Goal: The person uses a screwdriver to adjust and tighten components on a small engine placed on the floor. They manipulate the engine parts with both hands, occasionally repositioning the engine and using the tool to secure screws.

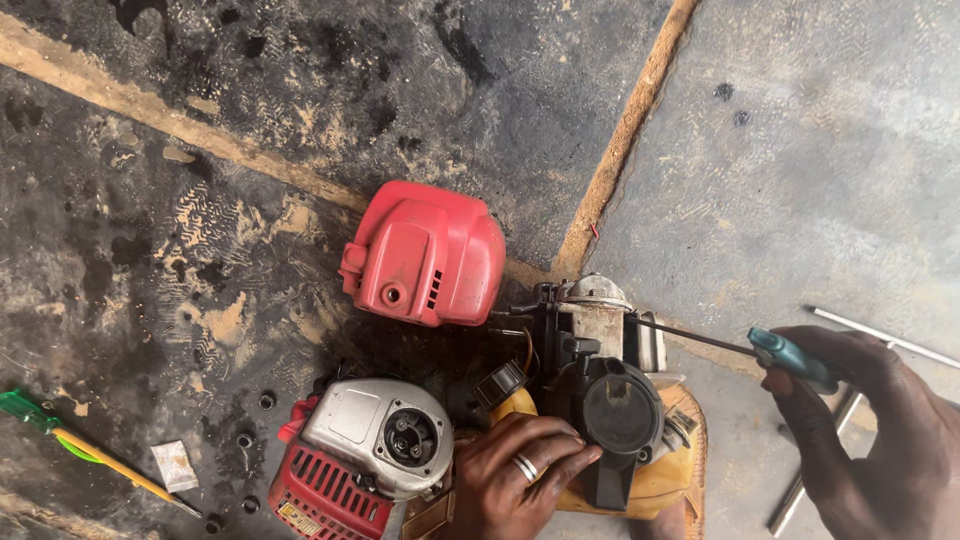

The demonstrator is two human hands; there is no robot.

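We steady the grimy black-and-yellow small engine [600, 400] on the stained concrete floor [800, 150]; our left hand [515, 475] lies spread over its near side, hiding what is beneath. Our right hand [870, 430], fingers closed around a teal-handled screwdriver [740, 348], seems to set the tip among dark parts. A red plastic cover [425, 255] lies just behind, a silver-and-red starter housing [355, 455] beside.

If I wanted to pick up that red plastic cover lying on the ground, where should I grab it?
Probably by its rounded body, from above. The red cover lies flat on the floor with its domed side up and nothing on top, clear of both hands. Put fingers on its two long sides; the small tab on its left edge looks too little for a firm grip.
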